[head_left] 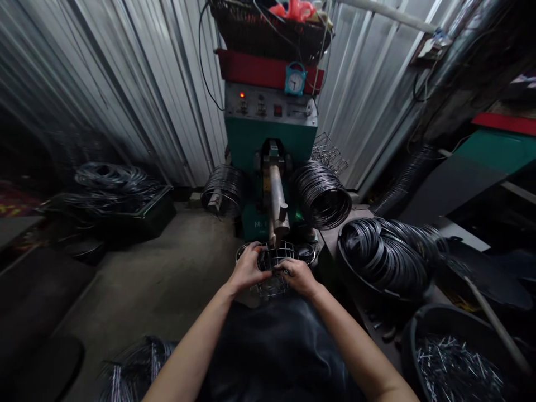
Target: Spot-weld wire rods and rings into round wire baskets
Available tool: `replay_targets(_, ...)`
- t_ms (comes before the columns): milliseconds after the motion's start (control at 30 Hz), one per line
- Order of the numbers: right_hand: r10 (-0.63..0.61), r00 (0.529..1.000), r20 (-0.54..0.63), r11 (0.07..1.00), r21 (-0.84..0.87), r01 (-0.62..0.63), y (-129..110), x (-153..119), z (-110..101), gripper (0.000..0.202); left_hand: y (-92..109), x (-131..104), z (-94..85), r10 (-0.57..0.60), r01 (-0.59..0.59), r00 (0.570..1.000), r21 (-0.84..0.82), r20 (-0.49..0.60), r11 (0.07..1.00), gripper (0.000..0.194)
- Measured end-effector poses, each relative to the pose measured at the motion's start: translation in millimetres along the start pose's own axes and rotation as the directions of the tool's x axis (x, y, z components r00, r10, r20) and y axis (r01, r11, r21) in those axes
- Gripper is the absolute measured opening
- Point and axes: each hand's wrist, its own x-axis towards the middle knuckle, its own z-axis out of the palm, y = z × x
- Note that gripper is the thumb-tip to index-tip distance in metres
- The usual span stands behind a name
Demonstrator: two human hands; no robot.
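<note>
A round wire basket (272, 286) sits under the electrode tip of a green machine (247, 134). My left hand (248, 269) is wrapped round the basket's left side, thumb pointing inward. On the right side, my right hand (298, 274) has its fingers pinched together at the basket's near rim; whether they also hold a small wire there is too small to tell. The machine's metal arm (277, 192) reaches down toward the basket's far edge, just beyond both hands. A red light glows on the control panel (272, 107).
Wire ring bundles hang left (224, 190) and right (322, 195) of the machine. At the right stand a tub of wire rings (385, 257) and a bucket (412, 340) of short wire pieces. More wire coils (109, 178) lie in a bin at the left.
</note>
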Motion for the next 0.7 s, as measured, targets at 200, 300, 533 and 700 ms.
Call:
replay_targets(200, 0.0, 0.999, -0.042, 1.0, 0.029, 0.001, 4, 2, 0, 0.017, 9, 5, -2.7, -0.073, 0.072, 0.997, 0.019, 0.013, 0.997, 0.061)
replay_targets(300, 0.038, 0.998, -0.058, 0.999, 0.028, -0.037, 8, 9, 2, 0.018, 10, 13, -3.5, -0.094, 0.095, 0.995, 0.035, -0.021, 0.995, 0.059)
replay_targets(533, 0.248, 0.919, -0.307, 0.944, 0.288, -0.159, -1, -4, 6, 0.023, 8, 19, -0.4, -0.083, 0.085, 0.995, 0.044, -0.051, 0.995, 0.058)
replay_targets(700, 0.755, 0.65, -0.087, 0.503, 0.713, -0.489, 11, -59, 20, 0.032, 5, 25, 0.6, -0.1, 0.101, 0.993, 0.022, -0.066, 0.995, 0.058)
